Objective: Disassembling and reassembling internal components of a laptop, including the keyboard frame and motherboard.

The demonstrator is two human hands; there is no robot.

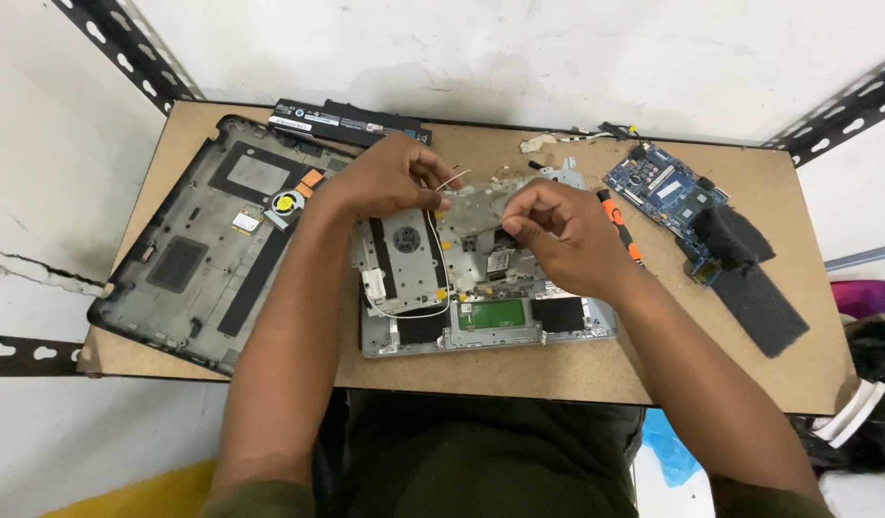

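White plaster walls and slotted black shelf uprights [126, 53] frame a small brown particleboard bench [577, 379]. At its middle lies an opened silver laptop chassis [481, 312], insides facing up. Both hands work above it: the left hand [390, 177] pinches a thin pale wire [449, 182] between fingertips, while the right hand [558, 225] is closed on a thin grey metal plate [476, 206], lifting it clear of the chassis so the wire can be got at. Set aside are a black plastic bottom cover [203, 245], a long black battery [351, 122], a blue circuit board [665, 192], an orange-handled screwdriver [620, 225] and 2 dark foam pads [749, 278].
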